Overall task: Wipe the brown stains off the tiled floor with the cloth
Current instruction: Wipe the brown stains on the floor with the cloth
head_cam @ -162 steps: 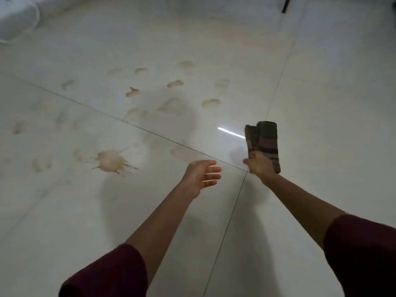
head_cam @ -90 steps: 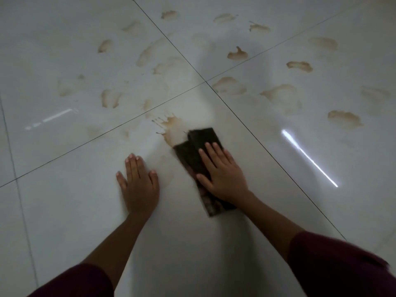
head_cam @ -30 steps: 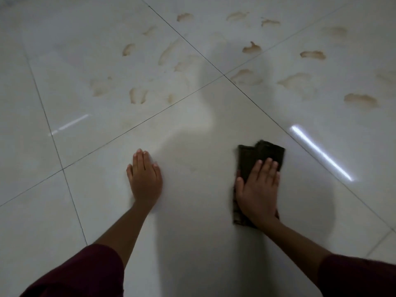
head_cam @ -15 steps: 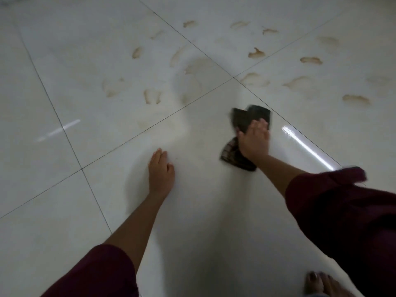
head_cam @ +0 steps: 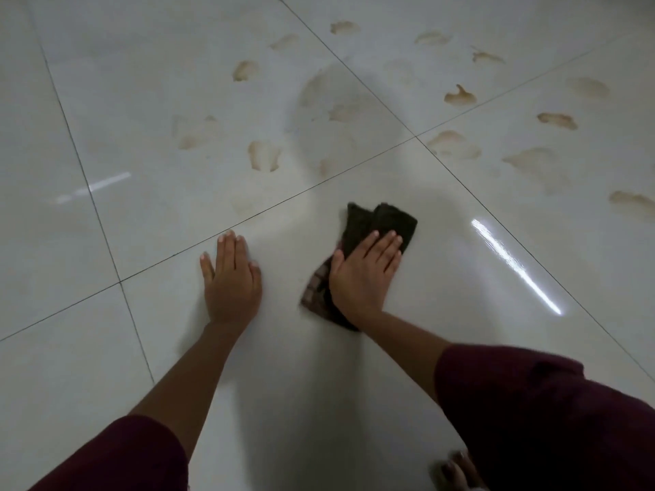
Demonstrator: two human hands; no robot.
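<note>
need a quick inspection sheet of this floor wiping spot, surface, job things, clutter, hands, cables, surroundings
surface: glossy pale tiled floor with dark grout lines; the tile under the hands looks free of stains.
job's things: dark folded cloth with a checked lower end lies flat on the near tile; brown stains remain scattered over the tiles farther from the person.
clutter: nothing seen.
hands: left hand lies flat on the floor, fingers straight, beside the cloth; right hand presses flat on the cloth.
cables: nothing seen.
surroundings: bright light streak reflected right of the cloth; maroon sleeves; bare toes at the bottom edge.
</note>
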